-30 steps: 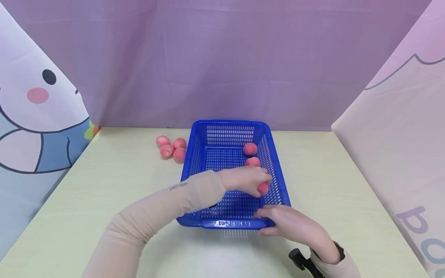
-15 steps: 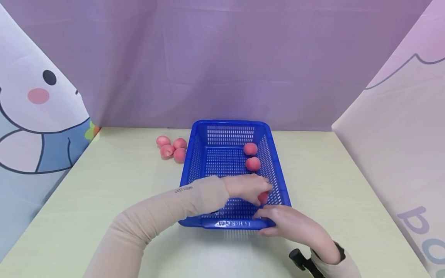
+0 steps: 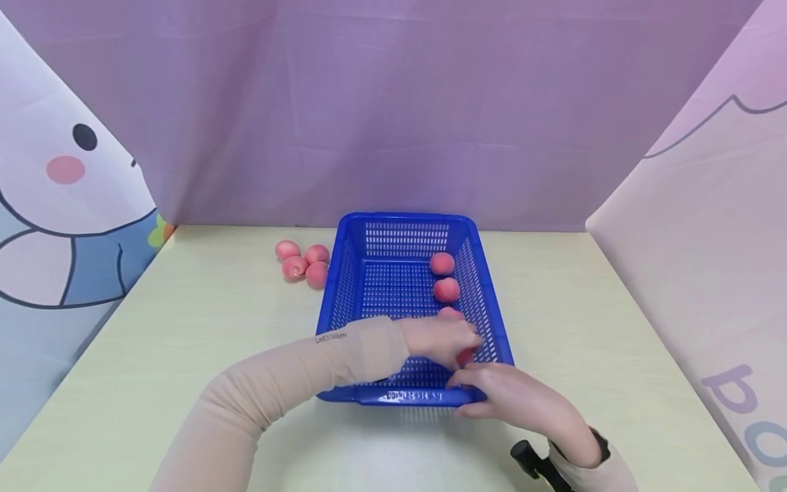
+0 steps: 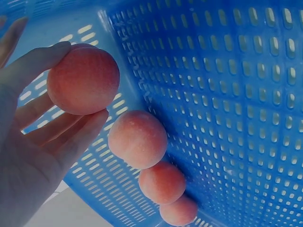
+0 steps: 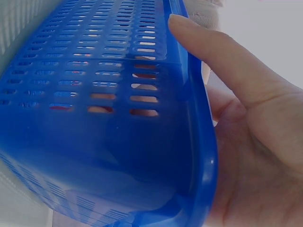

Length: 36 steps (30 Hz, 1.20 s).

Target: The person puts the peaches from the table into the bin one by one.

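My left hand [image 3: 441, 340] is inside the blue slotted plastic basket [image 3: 327, 301], near its right wall. It holds a round pink-red peach [image 4: 84, 80] between thumb and fingers; the head view shows only part of that fruit below the hand. Three more peaches line the right wall: a far one [image 3: 442, 264], a middle one [image 3: 447, 290] and a near one [image 4: 138, 139] beside the held fruit. At the near right corner, my right hand [image 3: 516, 396] grips the basket's rim [image 5: 208, 165], with its thumb and fingers on opposite sides of the wall.
Several peaches [image 3: 294, 268] sit clustered on the pale table [image 3: 215, 321], just left of the basket. A purple cloth [image 3: 393, 116] hangs behind the table. Printed panels flank it on both sides. A black strap with a rod-like mount [image 3: 533, 462] is on my right wrist.
My left hand has moved slightly toward the basket's near edge with its peach, uncovering the middle and then the near peach behind it. My right hand stays on the corner.
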Tool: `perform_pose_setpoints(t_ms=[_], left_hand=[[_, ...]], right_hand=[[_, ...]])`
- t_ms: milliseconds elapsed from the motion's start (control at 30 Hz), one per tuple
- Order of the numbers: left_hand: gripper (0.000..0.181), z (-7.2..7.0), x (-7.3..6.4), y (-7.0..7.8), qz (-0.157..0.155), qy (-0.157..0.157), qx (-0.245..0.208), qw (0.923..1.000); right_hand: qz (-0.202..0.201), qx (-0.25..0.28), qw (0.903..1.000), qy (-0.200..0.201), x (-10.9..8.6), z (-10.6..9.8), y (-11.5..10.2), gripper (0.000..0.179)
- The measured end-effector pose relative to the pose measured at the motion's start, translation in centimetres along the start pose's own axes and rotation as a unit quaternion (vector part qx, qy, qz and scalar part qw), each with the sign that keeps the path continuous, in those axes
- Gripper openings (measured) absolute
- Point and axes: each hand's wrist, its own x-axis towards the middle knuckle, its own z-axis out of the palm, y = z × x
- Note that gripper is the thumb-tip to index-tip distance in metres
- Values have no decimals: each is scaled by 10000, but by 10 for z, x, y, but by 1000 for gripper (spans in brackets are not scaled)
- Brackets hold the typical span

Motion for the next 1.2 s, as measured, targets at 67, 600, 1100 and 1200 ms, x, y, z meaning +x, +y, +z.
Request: perform_pose_setpoints(t_ms=[67,600,1100,1200], left_hand=[[25,1,0,0,-31,-16,-33,10000],[19,15,4,-1,154,-66,-61,9998],[20,15,4,0,-62,-248,-124,9996],[20,14,4,0,-80,-261,-127,9995]], right_hand=[[-1,-40,10000,25,0,0,0,23],[-78,5,10000,38,-1,-1,-1,19],[-90,37,9999,49,-1,0,-1,19],[-82,45,9999,50,-1,0,-1,19]])
